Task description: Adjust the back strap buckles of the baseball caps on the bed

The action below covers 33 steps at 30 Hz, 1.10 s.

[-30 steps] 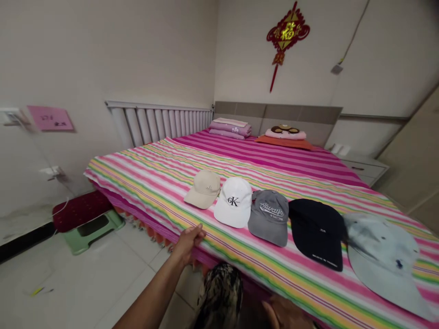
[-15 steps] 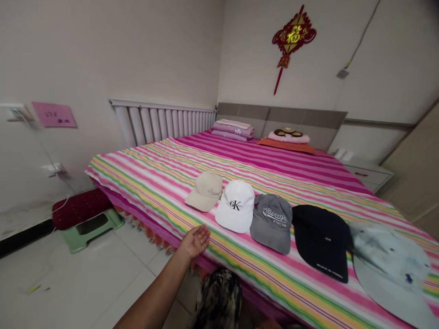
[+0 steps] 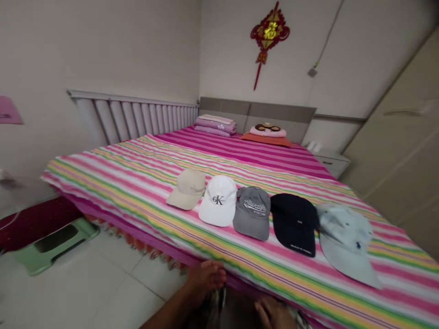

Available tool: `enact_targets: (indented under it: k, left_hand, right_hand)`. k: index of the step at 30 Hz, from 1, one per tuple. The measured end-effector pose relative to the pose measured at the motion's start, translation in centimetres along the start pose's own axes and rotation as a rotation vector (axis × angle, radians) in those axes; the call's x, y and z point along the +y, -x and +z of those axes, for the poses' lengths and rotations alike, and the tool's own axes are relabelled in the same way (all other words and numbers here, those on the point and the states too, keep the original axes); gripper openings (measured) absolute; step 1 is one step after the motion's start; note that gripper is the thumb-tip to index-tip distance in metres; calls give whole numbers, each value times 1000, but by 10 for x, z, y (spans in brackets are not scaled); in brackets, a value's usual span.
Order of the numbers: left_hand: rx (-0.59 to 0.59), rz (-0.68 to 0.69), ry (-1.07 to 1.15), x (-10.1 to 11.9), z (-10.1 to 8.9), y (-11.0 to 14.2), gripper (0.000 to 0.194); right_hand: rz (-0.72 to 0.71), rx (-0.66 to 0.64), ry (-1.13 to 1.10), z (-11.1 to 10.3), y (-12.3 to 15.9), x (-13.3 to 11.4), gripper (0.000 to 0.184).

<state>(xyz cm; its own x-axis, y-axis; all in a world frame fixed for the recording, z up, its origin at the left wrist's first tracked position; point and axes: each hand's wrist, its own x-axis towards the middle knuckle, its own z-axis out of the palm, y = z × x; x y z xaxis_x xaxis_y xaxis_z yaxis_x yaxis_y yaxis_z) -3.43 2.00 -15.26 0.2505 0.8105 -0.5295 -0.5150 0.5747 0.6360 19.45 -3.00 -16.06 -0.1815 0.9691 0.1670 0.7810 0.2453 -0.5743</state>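
Observation:
Five caps lie side by side on the striped bed sheet: a beige cap (image 3: 188,188), a white cap (image 3: 218,201) with dark letters, a grey cap (image 3: 253,212) with white lettering, a black cap (image 3: 295,223) and a pale blue cap (image 3: 346,240) with grey smudges. All brims point toward me. My left hand (image 3: 207,278) is at the bed's front edge, below the white cap, its fingers loosely bent and nothing seen in it. Low in front of me, partly cut off by the frame, my right hand (image 3: 274,313) is slightly blurred with fingers extended, apart from the caps.
Folded purple bedding (image 3: 215,125) and a pink bundle on an orange cloth (image 3: 265,138) lie by the headboard (image 3: 274,116). At left are a radiator (image 3: 133,114) and a green stool (image 3: 55,246). A nightstand (image 3: 331,162) and wardrobe (image 3: 394,151) stand right.
My view has swung to the right, so the bed and caps appear further left. My left hand has drawn back toward me from the sheet, and my right hand has come into view.

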Motion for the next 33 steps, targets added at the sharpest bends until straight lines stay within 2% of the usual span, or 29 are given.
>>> enact_targets:
  k: [1,4,7,10,13,16,18,20,21,23,24,26,28,30,33]
  left_hand:
    - [-12,50,-89,-8,-2,0,22]
    - [-86,161,-257,-20,-8,0,29]
    - [-126,195,-269,-20,-13,-3,32]
    - [-95,177,-216,-19,-15,-6,34]
    - [-33,159,-112,-9,-15,-5,33]
    - [54,248,56,23,-14,-6,26]
    - [129,389,217,56,-15,-9,17]
    - [281,478,396,93,-18,-14,12]
    - [384,453,473,111,-21,-17,14]
    - [453,433,504,140,-26,-24,15]
    - [469,422,512,151,-29,-28,14]
    - [465,425,517,166,-31,-37,9]
    - [451,436,522,174,-30,-47,8]
    - [440,435,522,177,-27,-57,13]
    - [427,405,509,176,-22,-70,17]
  right_hand:
    - [66,28,-63,-14,-5,0,31]
    - [297,223,-354,-53,-20,5,31]
    - [545,356,-695,-75,-27,16,33]
    - [674,352,-886,-69,-24,20,32]
    - [663,211,-897,-45,-16,14,30]
    - [630,72,-900,-18,-6,3,28]
    - [620,30,-916,-6,0,-3,28]
    - [606,4,-937,-2,3,-4,27]
    - [601,2,-953,-4,2,-3,27]
    - [606,52,-1001,-16,-3,2,24]
    - [620,125,-1038,-25,-8,6,23]
    - [687,318,-1169,-48,-23,16,20]
    - [874,634,-1419,-71,-42,27,12]
    - [941,663,-1487,-90,-61,37,6]
    - [1003,649,-1543,-104,-88,48,14]
